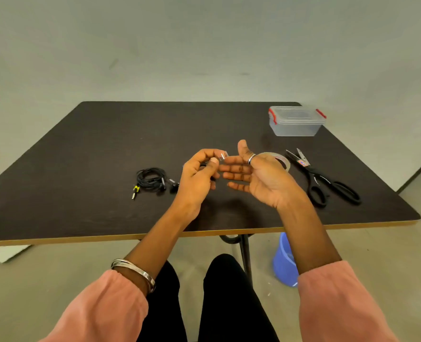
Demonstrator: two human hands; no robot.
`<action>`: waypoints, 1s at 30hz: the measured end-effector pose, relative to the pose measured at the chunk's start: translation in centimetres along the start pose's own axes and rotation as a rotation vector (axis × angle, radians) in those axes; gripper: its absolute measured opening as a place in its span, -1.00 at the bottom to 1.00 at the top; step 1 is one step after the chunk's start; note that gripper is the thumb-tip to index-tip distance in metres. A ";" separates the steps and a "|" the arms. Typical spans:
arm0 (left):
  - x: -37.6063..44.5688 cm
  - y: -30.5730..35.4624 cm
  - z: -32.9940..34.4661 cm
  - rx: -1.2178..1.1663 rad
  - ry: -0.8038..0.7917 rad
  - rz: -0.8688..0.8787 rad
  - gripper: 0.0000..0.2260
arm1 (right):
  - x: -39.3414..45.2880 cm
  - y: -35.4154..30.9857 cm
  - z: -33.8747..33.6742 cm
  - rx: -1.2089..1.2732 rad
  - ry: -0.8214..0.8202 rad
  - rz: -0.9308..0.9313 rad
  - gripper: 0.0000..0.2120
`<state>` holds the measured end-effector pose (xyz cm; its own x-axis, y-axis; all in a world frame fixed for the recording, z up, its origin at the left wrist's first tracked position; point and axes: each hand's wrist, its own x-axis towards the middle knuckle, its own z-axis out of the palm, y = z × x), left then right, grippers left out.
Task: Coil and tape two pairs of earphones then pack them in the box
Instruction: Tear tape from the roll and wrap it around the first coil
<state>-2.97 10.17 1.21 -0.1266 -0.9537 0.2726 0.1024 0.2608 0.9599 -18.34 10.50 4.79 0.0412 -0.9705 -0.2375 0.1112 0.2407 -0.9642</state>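
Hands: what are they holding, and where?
The left hand pinches a clear tape piece at its end by the fingertips. The right hand is open, holding nothing.

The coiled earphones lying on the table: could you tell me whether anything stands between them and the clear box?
Yes. The coiled earphones lie left of both hands; the box sits at the far right. The left hand and right hand hover across that line, and the box's lid is shut.

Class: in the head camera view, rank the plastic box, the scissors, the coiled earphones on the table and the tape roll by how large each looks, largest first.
1. scissors
2. plastic box, which sits farther from the camera, so its rank is unsure
3. coiled earphones
4. tape roll, partly hidden behind the right hand
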 end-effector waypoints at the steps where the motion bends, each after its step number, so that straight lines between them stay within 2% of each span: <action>1: 0.0 0.2 -0.7 0.026 0.018 0.005 -0.77 | 0.2 0.1 0.5 0.046 -0.040 0.003 -0.46; 3: -0.1 0.5 -1.9 0.067 0.045 0.020 -0.77 | 0.5 0.2 1.6 0.083 -0.100 -0.013 -0.47; 6: -0.1 0.8 -3.7 0.099 0.078 0.041 -0.78 | 0.9 0.3 3.7 0.083 -0.141 -0.038 -0.63; 10: 0.1 0.7 -5.8 0.149 0.146 0.037 -0.79 | 1.8 0.6 6.4 0.200 -0.137 -0.019 -0.79; 16: 0.4 0.3 -8.3 0.162 0.218 -0.008 -0.76 | 3.6 0.9 9.9 0.307 -0.069 -0.016 -0.68; 20: 0.7 0.4 -10.9 0.090 0.201 -0.035 -0.80 | 4.8 0.7 11.1 0.333 -0.069 0.025 -0.61; 24: 1.3 0.7 -14.3 0.137 0.194 0.006 -0.85 | 5.8 0.5 12.0 0.321 -0.013 0.041 -0.66; 26: 1.8 0.4 -16.0 0.272 0.292 -0.010 -0.87 | 6.3 0.5 12.0 0.288 0.034 -0.008 -0.68; 28: 2.3 -0.1 -17.3 0.511 0.376 -0.085 -0.93 | 6.6 0.6 12.2 0.209 0.049 -0.073 -0.70; 30: 2.6 -0.5 -17.5 0.708 0.390 -0.164 -0.88 | 6.8 1.0 12.8 0.123 0.049 -0.121 -0.74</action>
<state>13.90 4.95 0.34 0.2790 -0.9374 0.2086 -0.5504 0.0218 0.8346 -5.29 4.27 3.74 -0.0279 -0.9912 -0.1294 0.2330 0.1194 -0.9651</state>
